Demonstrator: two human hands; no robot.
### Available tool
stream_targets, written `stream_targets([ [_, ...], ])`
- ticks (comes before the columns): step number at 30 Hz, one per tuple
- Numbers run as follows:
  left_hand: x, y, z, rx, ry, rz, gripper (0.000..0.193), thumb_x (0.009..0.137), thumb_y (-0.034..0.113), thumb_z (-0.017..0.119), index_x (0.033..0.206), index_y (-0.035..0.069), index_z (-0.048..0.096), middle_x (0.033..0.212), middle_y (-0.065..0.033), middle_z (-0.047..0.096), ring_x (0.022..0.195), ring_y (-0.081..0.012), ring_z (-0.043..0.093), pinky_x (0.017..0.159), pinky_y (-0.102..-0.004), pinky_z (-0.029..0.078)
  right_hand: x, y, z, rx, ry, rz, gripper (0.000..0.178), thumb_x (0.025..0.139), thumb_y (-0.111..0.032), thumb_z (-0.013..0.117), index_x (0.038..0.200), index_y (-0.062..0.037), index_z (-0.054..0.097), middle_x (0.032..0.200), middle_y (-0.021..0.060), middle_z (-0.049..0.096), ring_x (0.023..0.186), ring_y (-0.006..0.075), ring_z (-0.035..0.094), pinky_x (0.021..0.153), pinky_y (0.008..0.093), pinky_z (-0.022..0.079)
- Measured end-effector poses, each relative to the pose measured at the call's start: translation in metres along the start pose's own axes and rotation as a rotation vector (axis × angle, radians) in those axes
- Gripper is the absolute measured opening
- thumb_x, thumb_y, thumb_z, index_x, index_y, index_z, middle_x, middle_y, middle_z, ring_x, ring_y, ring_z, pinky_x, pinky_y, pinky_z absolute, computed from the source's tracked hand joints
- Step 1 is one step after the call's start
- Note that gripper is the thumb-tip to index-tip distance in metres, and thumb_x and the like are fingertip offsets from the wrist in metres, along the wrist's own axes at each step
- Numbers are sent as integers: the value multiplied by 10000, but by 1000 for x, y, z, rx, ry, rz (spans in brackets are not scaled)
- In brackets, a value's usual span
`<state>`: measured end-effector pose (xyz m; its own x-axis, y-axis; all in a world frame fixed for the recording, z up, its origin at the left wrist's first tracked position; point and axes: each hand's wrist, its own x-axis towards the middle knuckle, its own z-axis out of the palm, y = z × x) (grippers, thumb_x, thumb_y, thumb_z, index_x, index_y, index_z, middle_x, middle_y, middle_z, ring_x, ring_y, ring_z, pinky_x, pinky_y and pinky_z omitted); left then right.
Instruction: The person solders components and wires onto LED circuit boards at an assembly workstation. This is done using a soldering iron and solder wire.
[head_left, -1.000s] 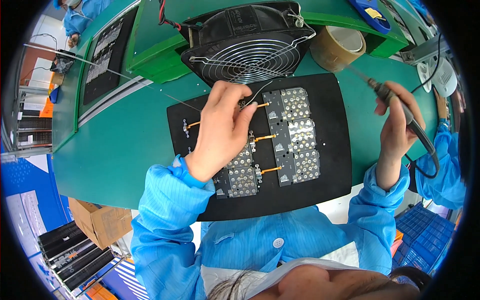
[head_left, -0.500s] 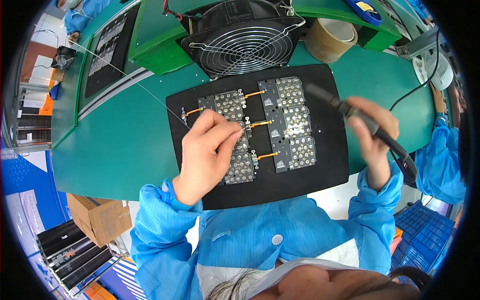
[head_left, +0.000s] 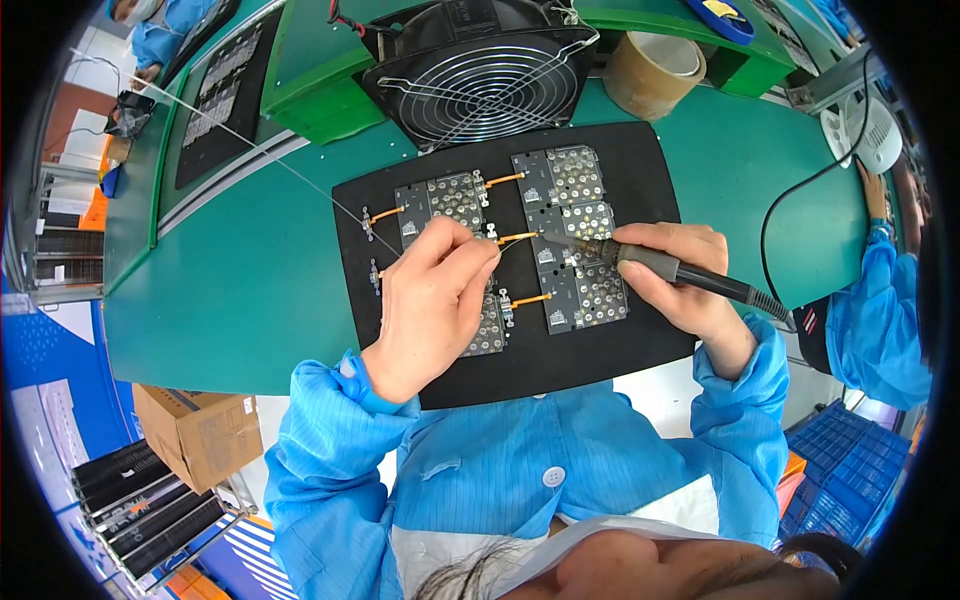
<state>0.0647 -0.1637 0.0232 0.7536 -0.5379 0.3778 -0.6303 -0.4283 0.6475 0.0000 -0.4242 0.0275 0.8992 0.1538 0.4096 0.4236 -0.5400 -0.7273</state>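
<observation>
My left hand is pinched on a thin solder wire, whose short end reaches right past the fingertips. A soldering iron with a dark handle and black cord is held in my right hand. Its tip points left, at the left edge of the middle circuit board in the right column. There an orange ribbon cable meets the board, close to the wire's end. Tip contact is too small to tell. My left hand partly hides the left column of boards. All lie on a black mat.
A black fan with a wire guard stands behind the mat. Beside it is a tape roll. A green frame stands at the back left. The iron's cord loops at right, near another person's sleeve.
My right hand has brought the soldering iron left and down to the middle board's edge. My left hand has shifted slightly right, still pinching the solder wire.
</observation>
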Motion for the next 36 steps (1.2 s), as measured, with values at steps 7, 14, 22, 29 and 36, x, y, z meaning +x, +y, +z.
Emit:
stream_targets([
  [7, 5, 0, 7, 10, 6, 29, 112, 788, -19, 676, 883, 29, 643, 812, -86, 541, 659, -265, 589, 558, -348, 482, 1, 3, 3, 23, 33, -38, 268, 753, -126, 720, 948, 53, 675, 688, 129, 652, 566, 214, 634, 516, 279, 468],
  [14, 9, -1, 13, 85, -28, 102, 153, 748, -67, 644, 870, 24, 627, 815, -92, 523, 670, -271, 598, 559, -351, 488, 2, 1, -1, 28, -13, -4, 239, 771, -121, 746, 964, 4, 682, 760, 145, 682, 612, 246, 668, 538, 304, 503],
  [22, 14, -3, 16, -31, -21, -39, 115, 809, -7, 664, 908, 24, 613, 888, -108, 518, 668, -295, 599, 575, -382, 493, -1, 4, 4, 16, 35, -19, 277, 749, -120, 715, 954, 62, 674, 686, 128, 649, 562, 209, 631, 515, 276, 467],
  [29, 14, -8, 25, -36, -75, -87, 111, 805, 22, 687, 892, 24, 618, 916, -108, 524, 679, -308, 601, 590, -407, 481, 0, 3, 4, 25, 35, -28, 269, 752, -110, 711, 957, 61, 672, 684, 124, 647, 567, 200, 632, 519, 267, 462],
  [36, 16, -11, 26, -62, -25, -64, 81, 801, 21, 689, 861, 20, 634, 896, -98, 540, 686, -307, 602, 591, -404, 478, 1, 3, 3, 27, 30, -60, 269, 751, -110, 713, 951, 64, 671, 671, 122, 642, 563, 196, 630, 517, 262, 458],
])
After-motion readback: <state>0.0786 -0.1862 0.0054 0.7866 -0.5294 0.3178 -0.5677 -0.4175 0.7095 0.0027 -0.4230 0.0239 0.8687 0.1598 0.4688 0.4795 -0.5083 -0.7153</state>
